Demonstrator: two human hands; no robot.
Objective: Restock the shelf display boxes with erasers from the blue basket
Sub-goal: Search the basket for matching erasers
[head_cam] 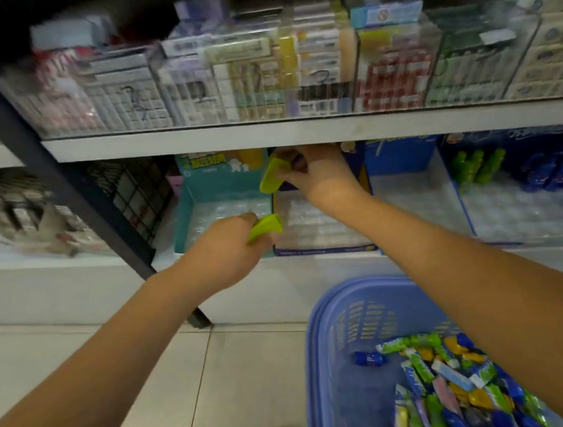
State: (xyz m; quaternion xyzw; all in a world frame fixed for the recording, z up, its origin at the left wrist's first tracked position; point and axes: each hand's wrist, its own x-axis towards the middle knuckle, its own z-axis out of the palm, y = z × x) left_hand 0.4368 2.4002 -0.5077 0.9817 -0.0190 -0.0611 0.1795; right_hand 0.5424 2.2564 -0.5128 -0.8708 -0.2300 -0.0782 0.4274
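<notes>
Left hand (pixel 231 244) grips a green eraser (pixel 266 226); right hand (pixel 314 172) pinches another (pixel 273 176) — both above display boxes (pixel 324 247)

Upper shelf (pixel 300 132): white board, row of clear bins (pixel 260 77) side by side, packed goods inside, blurred, perhaps erasers.
Lower shelf (pixel 313 268): teal box (pixel 184 219), purple box (pixel 325 249), blue box (pixel 402 158), end box (pixel 458 192) touching in row; end box holds green tubes (pixel 478 166).
Floor (pixel 221 391): pale tiles, basket (pixel 320 347), black post (pixel 199 319).
</notes>
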